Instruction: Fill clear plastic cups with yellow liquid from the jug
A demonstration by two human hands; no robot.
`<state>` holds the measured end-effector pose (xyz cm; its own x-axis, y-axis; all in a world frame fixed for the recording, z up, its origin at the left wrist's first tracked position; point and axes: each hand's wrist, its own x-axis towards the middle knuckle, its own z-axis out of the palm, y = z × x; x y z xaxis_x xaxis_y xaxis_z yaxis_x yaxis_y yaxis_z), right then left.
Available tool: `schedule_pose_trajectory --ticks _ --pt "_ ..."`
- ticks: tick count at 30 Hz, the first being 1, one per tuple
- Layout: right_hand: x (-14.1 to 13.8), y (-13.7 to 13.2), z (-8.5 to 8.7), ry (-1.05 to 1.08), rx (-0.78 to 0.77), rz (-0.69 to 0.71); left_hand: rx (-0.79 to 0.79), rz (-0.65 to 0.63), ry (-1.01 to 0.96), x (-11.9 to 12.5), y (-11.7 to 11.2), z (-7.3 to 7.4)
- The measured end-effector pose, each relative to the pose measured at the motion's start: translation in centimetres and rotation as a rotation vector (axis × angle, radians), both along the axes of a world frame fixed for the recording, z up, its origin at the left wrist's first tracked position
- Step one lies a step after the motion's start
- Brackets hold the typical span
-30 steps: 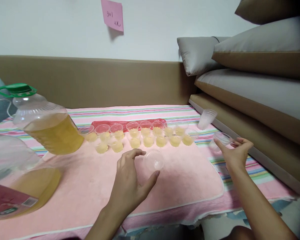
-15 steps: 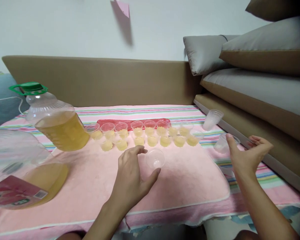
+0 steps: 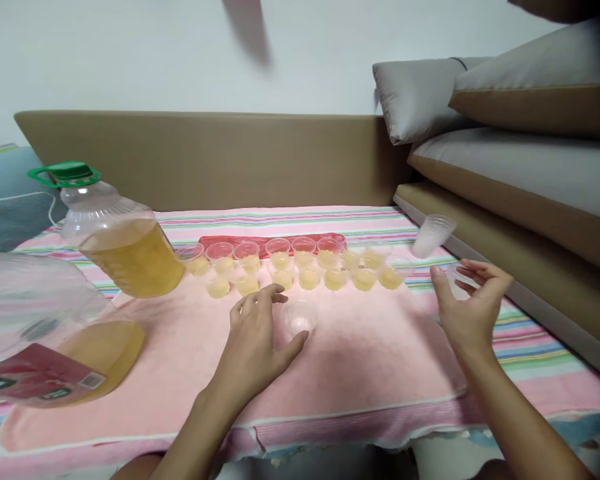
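My left hand (image 3: pixel 254 340) curls round a small empty clear plastic cup (image 3: pixel 299 315) that stands on the pink towel (image 3: pixel 360 360); thumb and fingers touch its sides. My right hand (image 3: pixel 467 300) is raised at the right and pinches another empty clear cup (image 3: pixel 461 278) between thumb and fingers. Just beyond my left hand stand two rows of several small cups filled with yellow liquid (image 3: pixel 310 270).
A large oil bottle with a green cap (image 3: pixel 123 243) stands at the left; a second, nearer bottle with a red label (image 3: pixel 45 347) lies at the far left. Another empty cup (image 3: pixel 433 235) stands by the sofa base (image 3: pixel 510 260). A red strip (image 3: pixel 270 240) lies behind the cups.
My right hand has closed on the clear cup and lifted it off the cloth towards me. My left hand stays on its cup. The view has shifted slightly right.
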<state>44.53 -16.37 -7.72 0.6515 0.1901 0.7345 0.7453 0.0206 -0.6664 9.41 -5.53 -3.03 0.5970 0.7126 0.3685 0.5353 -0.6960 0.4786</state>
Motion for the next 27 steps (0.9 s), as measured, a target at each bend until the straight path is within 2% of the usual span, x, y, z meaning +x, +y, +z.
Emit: schedule_pose_trajectory --ticks 5,11,21,24,27 --pt "-2.3 0.4 0.2 -0.041 0.015 0.173 -0.026 0.004 0.011 0.0 0.1 0.0" --pt "-4.8 0.7 0.5 -0.136 -0.050 0.322 -0.076 -0.001 0.026 -0.2 0.4 0.0" --pt "-5.6 0.8 0.5 -0.186 -0.074 0.383 -0.148 -0.040 0.007 -0.4 0.3 0.0" --pt "-5.5 0.8 0.7 -0.178 -0.060 0.405 -0.121 -0.051 -0.097 -0.3 0.4 0.3" --pt "-6.8 0.4 1.3 -0.234 -0.053 0.396 -0.040 -0.097 -0.309 -0.5 0.4 1.5"
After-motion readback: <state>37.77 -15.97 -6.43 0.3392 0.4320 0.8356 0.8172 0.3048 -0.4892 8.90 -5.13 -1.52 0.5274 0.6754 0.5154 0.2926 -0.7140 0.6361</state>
